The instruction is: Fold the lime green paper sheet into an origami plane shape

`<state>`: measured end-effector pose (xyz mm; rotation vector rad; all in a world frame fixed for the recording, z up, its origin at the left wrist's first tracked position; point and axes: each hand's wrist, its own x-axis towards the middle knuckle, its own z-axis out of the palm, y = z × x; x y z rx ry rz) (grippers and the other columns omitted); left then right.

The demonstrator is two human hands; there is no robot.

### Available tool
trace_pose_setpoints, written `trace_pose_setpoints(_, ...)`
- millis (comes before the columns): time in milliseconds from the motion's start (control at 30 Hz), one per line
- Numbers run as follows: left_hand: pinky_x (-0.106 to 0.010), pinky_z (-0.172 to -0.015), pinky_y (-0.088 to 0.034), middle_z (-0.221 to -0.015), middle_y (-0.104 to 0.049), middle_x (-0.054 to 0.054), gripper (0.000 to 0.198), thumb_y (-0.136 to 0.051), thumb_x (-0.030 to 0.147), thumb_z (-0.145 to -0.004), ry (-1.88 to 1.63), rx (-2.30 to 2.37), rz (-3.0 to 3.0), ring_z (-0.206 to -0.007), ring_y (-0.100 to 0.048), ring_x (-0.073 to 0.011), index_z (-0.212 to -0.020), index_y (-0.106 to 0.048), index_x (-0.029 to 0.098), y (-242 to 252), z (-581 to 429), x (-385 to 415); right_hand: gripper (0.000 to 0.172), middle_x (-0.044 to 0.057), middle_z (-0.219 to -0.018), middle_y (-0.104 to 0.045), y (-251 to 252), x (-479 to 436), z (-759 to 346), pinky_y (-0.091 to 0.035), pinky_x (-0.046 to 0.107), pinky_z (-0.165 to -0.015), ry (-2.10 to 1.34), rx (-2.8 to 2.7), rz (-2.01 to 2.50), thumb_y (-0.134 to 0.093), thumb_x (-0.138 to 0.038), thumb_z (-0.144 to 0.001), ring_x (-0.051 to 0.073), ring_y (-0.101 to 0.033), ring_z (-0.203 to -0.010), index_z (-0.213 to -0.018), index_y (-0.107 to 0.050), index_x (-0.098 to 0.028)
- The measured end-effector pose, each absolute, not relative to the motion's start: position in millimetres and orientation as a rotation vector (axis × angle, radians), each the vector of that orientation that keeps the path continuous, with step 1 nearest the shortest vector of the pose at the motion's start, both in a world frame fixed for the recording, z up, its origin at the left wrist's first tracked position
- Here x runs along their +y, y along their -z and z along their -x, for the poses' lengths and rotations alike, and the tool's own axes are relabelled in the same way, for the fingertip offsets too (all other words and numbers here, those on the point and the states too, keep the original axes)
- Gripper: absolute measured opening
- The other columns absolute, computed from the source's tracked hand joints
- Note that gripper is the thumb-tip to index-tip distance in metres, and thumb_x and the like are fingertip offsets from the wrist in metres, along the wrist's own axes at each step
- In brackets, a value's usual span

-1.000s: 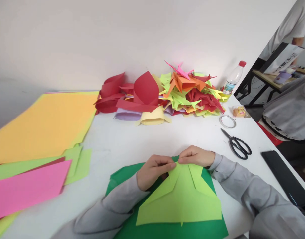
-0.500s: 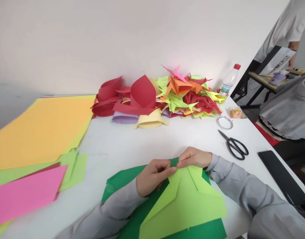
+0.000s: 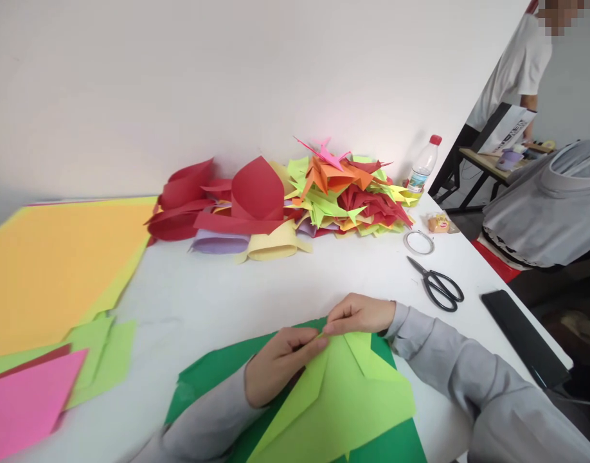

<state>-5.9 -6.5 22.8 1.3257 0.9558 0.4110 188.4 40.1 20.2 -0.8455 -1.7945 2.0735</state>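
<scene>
A light green folded paper (image 3: 343, 399) lies over a dark green sheet (image 3: 213, 373) at the table's front. Its narrow far end is pinched between the thumb and fingers of my left hand (image 3: 283, 360). Right beside it, my right hand (image 3: 357, 314) pinches the same far end from the other side. The fingertips of both hands nearly touch there. Angled folds run down either side of the light green paper, and its lower part spreads wide.
Stacked coloured sheets (image 3: 68, 270) lie left, with a pink sheet (image 3: 29, 405) nearer. Folded paper pieces (image 3: 333, 193) are heaped along the wall. At right are scissors (image 3: 439, 283), a tape roll (image 3: 419, 242), a bottle (image 3: 423, 167) and a black phone-like slab (image 3: 524, 334). A person (image 3: 511, 71) stands beyond.
The view has swung a little to the right, so things on the table appear further left. Both hands keep pinching the paper's far end, their fingertips now closer together.
</scene>
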Motion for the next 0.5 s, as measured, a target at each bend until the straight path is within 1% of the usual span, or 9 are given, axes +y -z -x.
trace_pose_setpoints(100, -0.022, -0.043, -0.026, -0.048, -0.036, 0.007, 0.055, -0.061, 0.068, -0.069, -0.582, 1.028, -1.136, -0.045, -0.033, -0.0079, -0.056, -0.045, 0.018, -17.2, 8.9, -4.1, 0.054, -0.002, -0.062, -0.061, -18.7, 40.2, -190.3, -0.042, 0.024, -0.057, -2.081, -1.453, 0.939, -0.073, -0.065, -0.06, 0.009, -0.051, -0.054, -0.071, -0.066, -0.012)
trace_pose_setpoints(200, -0.023, -0.043, -0.03, -0.048, -0.039, 0.006, 0.053, -0.064, 0.066, -0.068, -0.754, 1.09, -1.052, -0.044, -0.037, -0.0089, -0.057, -0.047, 0.017, -8.6, 13.1, 0.1, 0.055, 0.0, -0.059, -0.063, -18.1, 42.2, -192.6, -0.042, 0.023, -0.051, -2.056, -1.204, 0.994, -0.076, -0.064, -0.056, 0.01, -0.055, -0.05, -0.072, -0.067, -0.012)
trace_pose_setpoints(267, -0.023, -0.042, -0.03, -0.047, -0.041, 0.006, 0.052, -0.066, 0.065, -0.068, -0.809, 1.108, -1.054, -0.043, -0.038, -0.0088, -0.056, -0.049, 0.017, -5.2, 15.2, 2.4, 0.051, -0.001, -0.059, -0.064, -19.0, 43.7, -194.2, -0.041, 0.021, -0.049, -2.066, -1.183, 1.009, -0.08, -0.058, -0.054, 0.009, -0.056, -0.049, -0.072, -0.068, -0.012)
trace_pose_setpoints(367, -0.022, -0.041, -0.029, -0.046, -0.042, 0.006, 0.051, -0.067, 0.063, -0.067, -0.837, 1.117, -1.044, -0.042, -0.038, -0.0085, -0.054, -0.05, 0.016, -6.0, 16.7, 4.3, 0.049, 0.0, -0.065, -0.067, -21.6, 44.7, -196.6, -0.043, 0.021, -0.052, -2.097, -1.254, 1.039, -0.085, -0.049, -0.05, 0.009, -0.058, -0.051, -0.076, -0.069, -0.011)
trace_pose_setpoints(433, -0.023, -0.043, -0.031, -0.047, -0.044, 0.005, 0.049, -0.069, 0.06, -0.066, -0.829, 1.09, -1.018, -0.044, -0.04, -0.0092, -0.055, -0.052, 0.016, -9.6, 17.2, 5.2, 0.049, 0.001, -0.067, -0.067, -23.2, 44.2, -197.5, -0.044, 0.022, -0.053, -2.118, -1.315, 1.042, -0.085, -0.048, -0.05, 0.01, -0.058, -0.052, -0.076, -0.068, -0.011)
trace_pose_setpoints(500, -0.023, -0.046, -0.034, -0.05, -0.049, 0.003, 0.044, -0.07, 0.056, -0.066, -0.795, 1.032, -0.993, -0.047, -0.044, -0.0103, -0.06, -0.058, 0.014, -14.2, 17.5, 6.4, 0.048, 0.0, -0.064, -0.066, -24.4, 42.8, -197.3, -0.043, 0.022, -0.052, -2.141, -1.42, 1.027, -0.083, -0.05, -0.053, 0.009, -0.056, -0.051, -0.075, -0.067, -0.01)
